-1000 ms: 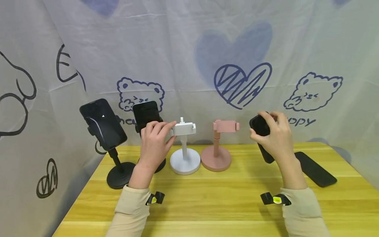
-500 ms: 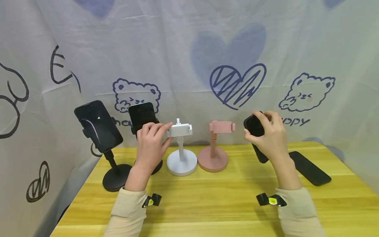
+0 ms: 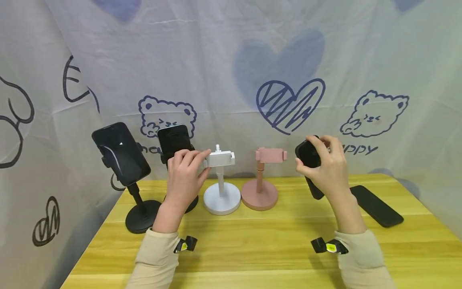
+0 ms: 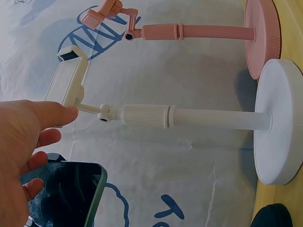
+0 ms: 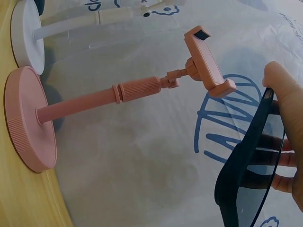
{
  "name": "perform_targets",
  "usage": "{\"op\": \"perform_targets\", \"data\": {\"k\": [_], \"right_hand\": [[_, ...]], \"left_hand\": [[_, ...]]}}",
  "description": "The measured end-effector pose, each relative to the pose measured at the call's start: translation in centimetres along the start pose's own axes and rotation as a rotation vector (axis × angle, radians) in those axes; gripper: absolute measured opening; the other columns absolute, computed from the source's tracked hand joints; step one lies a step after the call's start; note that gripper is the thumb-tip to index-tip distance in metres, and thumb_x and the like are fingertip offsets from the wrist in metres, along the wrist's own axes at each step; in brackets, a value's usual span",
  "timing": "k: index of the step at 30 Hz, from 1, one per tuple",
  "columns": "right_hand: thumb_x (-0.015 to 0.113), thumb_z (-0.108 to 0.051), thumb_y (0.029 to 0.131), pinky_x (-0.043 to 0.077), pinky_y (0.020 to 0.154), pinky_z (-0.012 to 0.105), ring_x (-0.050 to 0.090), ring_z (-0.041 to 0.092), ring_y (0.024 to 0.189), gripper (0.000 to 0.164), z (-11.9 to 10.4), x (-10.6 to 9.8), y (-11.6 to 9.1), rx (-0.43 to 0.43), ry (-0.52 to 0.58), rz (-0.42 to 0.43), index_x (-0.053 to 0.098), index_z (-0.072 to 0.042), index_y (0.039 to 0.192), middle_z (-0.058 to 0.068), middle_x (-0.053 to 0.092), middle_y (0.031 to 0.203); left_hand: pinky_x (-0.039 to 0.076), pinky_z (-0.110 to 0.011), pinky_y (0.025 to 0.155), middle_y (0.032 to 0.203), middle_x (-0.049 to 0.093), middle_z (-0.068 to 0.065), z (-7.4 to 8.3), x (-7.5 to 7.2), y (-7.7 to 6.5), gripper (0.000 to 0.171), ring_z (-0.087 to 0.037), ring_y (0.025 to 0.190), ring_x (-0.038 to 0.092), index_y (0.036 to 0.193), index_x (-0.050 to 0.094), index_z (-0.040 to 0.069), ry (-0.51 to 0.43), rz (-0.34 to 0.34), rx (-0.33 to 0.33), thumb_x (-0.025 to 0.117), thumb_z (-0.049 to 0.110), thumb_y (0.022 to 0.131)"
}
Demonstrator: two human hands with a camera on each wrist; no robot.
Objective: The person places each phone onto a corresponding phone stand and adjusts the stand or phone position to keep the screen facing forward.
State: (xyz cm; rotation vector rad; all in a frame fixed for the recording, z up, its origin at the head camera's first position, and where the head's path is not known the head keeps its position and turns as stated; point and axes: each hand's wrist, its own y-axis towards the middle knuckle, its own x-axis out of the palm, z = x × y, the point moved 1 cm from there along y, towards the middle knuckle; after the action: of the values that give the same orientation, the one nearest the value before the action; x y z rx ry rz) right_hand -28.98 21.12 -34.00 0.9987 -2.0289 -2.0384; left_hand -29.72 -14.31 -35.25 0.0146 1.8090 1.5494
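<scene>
My left hand (image 3: 184, 170) pinches the left end of the white phone stand's clamp (image 3: 221, 159) between thumb and fingers. The white phone stand (image 4: 218, 118) stands upright on its round base. My right hand (image 3: 330, 166) grips a black smartphone (image 3: 308, 153) by its edges, upright and tilted, above the table. To the left of that phone is the pink phone stand (image 3: 260, 196), its clamp holding nothing. In the right wrist view the smartphone (image 5: 236, 175) appears nearly edge-on, just right of the pink clamp (image 5: 208, 61).
A black stand (image 3: 142, 216) at the left holds a smartphone (image 3: 121, 153). Partly behind my left hand, another dark stand (image 3: 192, 204) holds a second smartphone (image 3: 175, 140). One more black phone (image 3: 377, 205) lies flat on the wooden table (image 3: 252, 253) at right. A printed cloth (image 3: 223, 72) hangs behind.
My right hand has brought the smartphone slightly left, closer to the pink stand. My left hand keeps its pinch on the white clamp. The head view has shifted a little.
</scene>
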Motion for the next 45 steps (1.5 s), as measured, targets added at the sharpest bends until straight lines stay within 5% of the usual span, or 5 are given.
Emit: {"op": "perform_targets", "data": {"k": [27, 37, 45], "right_hand": [[0.066, -0.037, 0.075, 0.048, 0.073, 0.056, 0.050, 0.040, 0.093, 0.054, -2.0, 0.3, 0.2, -0.027, 0.059, 0.076, 0.061, -0.010, 0.121, 0.029, 0.052, 0.111], [0.052, -0.057, 0.087, 0.050, 0.068, 0.054, 0.051, 0.040, 0.089, 0.059, -3.1, 0.3, 0.3, -0.063, 0.051, 0.075, 0.061, -0.010, 0.121, 0.029, 0.053, 0.109], [0.049, -0.059, 0.088, 0.051, 0.066, 0.053, 0.051, 0.038, 0.088, 0.060, -4.1, 0.4, 0.3, -0.073, 0.062, 0.068, 0.062, -0.011, 0.121, 0.028, 0.054, 0.110]], "left_hand": [[0.039, -0.045, 0.082, 0.109, 0.068, -0.009, 0.2, 0.1, 0.1, 0.044, -0.029, 0.105, 0.050, 0.123, 0.066, 0.016, 0.002, -0.010, -0.004, 0.080, 0.020, 0.081], [0.039, -0.047, 0.083, 0.109, 0.067, -0.009, 0.2, 0.1, 0.1, 0.044, -0.029, 0.105, 0.049, 0.122, 0.066, 0.015, 0.014, -0.003, 0.004, 0.080, 0.020, 0.081], [0.038, -0.047, 0.082, 0.110, 0.066, -0.009, 0.0, 0.0, 0.1, 0.043, -0.030, 0.105, 0.048, 0.121, 0.067, 0.014, 0.032, 0.005, 0.015, 0.080, 0.021, 0.081]]}}
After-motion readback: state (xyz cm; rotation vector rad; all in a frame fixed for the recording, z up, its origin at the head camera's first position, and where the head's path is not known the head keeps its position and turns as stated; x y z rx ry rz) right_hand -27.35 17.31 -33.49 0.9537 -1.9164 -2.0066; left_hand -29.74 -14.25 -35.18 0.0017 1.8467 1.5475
